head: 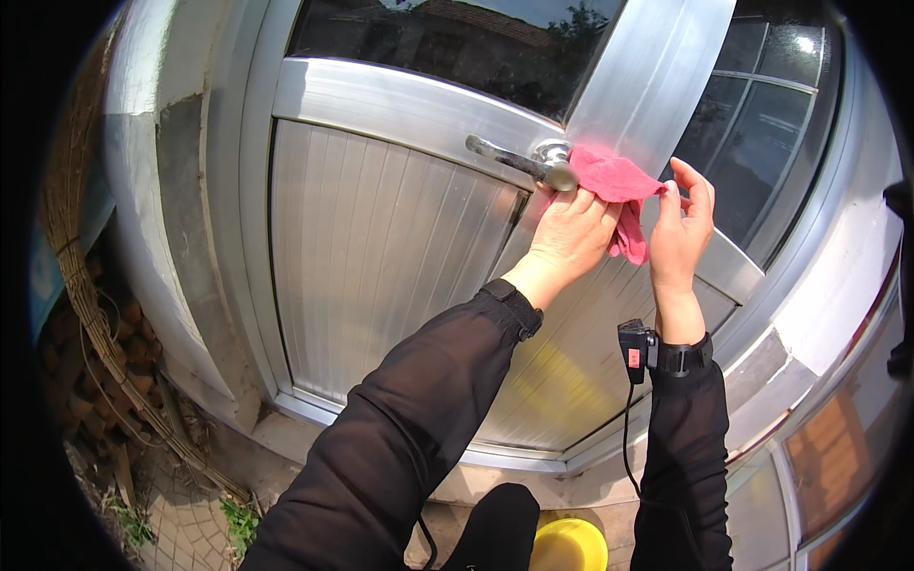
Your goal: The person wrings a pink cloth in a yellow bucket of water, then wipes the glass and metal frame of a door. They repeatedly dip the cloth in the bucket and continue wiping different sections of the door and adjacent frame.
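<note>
A pink cloth (618, 175) is bunched against the metal door just right of the chrome lever handle (514, 158). My left hand (575, 232) grips the cloth below the handle's round base, its fingertips partly hidden behind the lever and the fabric. With thumb and fingers, my right hand (682, 225) pinches the cloth's outer corner and draws it out to the right. A loose fold hangs between the two hands. The silver door (378, 250) has a ribbed lower panel and dark glass (443, 50) above.
By my knee, a yellow basin (596, 546) stands on the ground. A long bundle of thin twigs (89, 321) leans at the left, before a stack of brown pieces (132, 342). Green weeds (239, 524) grow from the paving. A cable (628, 435) hangs from my right wrist device.
</note>
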`<state>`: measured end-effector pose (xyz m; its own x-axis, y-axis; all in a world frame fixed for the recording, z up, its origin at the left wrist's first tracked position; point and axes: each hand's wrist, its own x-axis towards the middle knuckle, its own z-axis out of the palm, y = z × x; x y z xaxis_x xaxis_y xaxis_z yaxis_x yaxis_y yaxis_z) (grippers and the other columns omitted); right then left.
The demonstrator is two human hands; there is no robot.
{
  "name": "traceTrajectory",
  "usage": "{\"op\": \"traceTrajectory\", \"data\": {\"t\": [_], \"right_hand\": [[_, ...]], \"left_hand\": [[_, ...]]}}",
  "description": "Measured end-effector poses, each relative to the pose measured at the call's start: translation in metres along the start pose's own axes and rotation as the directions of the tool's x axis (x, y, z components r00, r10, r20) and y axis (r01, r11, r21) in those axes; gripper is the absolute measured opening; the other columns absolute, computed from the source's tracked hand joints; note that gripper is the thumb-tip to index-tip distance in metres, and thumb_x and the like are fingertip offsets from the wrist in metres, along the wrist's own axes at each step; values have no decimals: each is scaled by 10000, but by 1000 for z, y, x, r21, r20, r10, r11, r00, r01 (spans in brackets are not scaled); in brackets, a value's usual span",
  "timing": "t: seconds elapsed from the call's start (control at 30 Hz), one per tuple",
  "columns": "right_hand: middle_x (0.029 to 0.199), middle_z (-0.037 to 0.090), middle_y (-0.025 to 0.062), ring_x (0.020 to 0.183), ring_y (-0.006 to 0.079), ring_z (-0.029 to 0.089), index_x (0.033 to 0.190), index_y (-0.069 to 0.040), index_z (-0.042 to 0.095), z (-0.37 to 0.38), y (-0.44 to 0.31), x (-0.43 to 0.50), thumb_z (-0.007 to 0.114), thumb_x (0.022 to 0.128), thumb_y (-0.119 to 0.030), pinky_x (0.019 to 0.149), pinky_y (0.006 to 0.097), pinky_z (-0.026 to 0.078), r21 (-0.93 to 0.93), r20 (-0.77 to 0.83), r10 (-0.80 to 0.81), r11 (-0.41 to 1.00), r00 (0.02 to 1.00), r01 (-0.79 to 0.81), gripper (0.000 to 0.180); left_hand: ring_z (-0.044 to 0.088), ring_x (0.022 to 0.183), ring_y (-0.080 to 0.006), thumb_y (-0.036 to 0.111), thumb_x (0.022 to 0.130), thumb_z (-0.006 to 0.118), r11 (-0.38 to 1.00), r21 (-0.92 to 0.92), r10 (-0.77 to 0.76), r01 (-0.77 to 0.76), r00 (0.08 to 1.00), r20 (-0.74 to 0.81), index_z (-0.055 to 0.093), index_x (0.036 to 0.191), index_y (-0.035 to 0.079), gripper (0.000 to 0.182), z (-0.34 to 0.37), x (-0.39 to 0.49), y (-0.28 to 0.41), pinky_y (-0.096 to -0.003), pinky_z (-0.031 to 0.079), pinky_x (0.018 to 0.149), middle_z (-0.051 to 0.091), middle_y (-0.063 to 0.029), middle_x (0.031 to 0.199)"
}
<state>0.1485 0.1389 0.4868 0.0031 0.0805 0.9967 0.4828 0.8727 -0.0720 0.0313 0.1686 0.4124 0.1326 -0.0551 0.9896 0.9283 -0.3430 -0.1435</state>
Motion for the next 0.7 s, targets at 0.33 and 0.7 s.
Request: {"op": "traceTrajectory", "data": {"t": [0.33,0.7], "right_hand": [[808,643,169,808,333,617,936,-40,668,76,-61,7,593,852,-294,717,413,479,18,710,-239,946,663,322,278],[729,632,133,733,302,624,840,-60,680,78,-69,1,644,788,-291,673,399,474,-145,717,8,980,697,137,239]], "left_hand": [[509,1164,-279,118,756,607,989,-91,-103,113,988,115,553,1217,40,470,-48,-97,-21,-434,393,1005,542,-128,1216],[557,1030,-293,151,690,641,997,-38,-65,62,995,-71,632,1052,74,370,-34,-89,-55,-440,442,950,589,-94,998]]}}
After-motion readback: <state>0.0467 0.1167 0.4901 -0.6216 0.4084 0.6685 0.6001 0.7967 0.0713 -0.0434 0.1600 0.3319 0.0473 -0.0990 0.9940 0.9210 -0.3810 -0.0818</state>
